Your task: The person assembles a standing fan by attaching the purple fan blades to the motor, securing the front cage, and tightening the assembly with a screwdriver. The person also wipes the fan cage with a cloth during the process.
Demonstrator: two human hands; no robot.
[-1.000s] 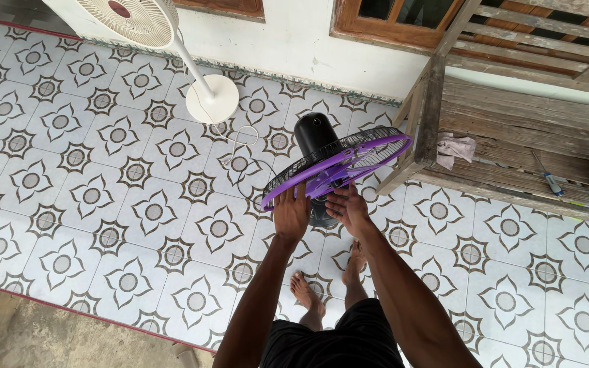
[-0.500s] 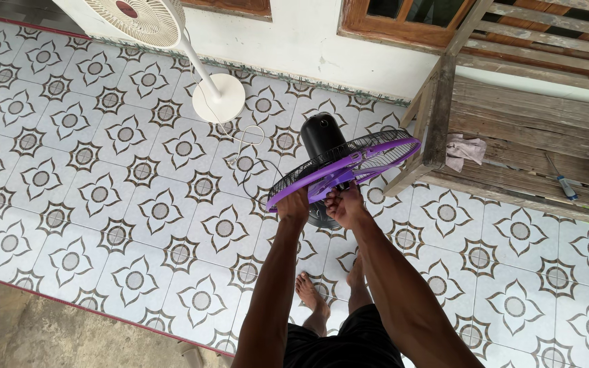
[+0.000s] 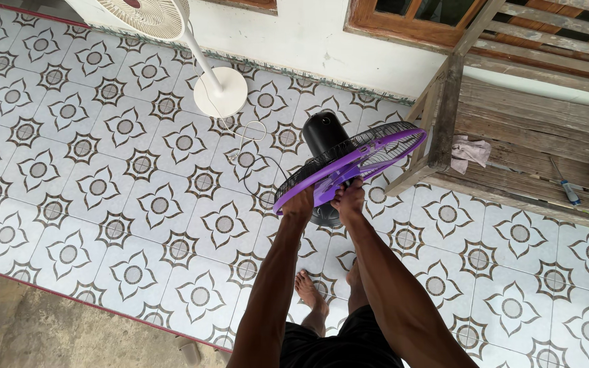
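Observation:
A black fan with a purple-rimmed wire guard [image 3: 369, 153] stands on the tiled floor in front of me, its face tilted up. Purple blades show inside the guard, and the black motor housing [image 3: 323, 131] sits behind it. My left hand [image 3: 299, 202] grips the near purple rim. My right hand [image 3: 349, 195] is closed on a purple blade near the fan's middle. My bare feet [image 3: 306, 289] are on the tiles below.
A white standing fan [image 3: 219, 92] stands at the back by the wall, its cord trailing on the floor. A wooden bench [image 3: 512, 146] at right holds a crumpled cloth [image 3: 470, 152] and a screwdriver [image 3: 567, 187]. A red-edged step [image 3: 69, 300] borders the tiles at lower left.
Both hands went from open palms under the fan's face to closed grips, the left on the rim and the right on the blade. The view shifted slightly.

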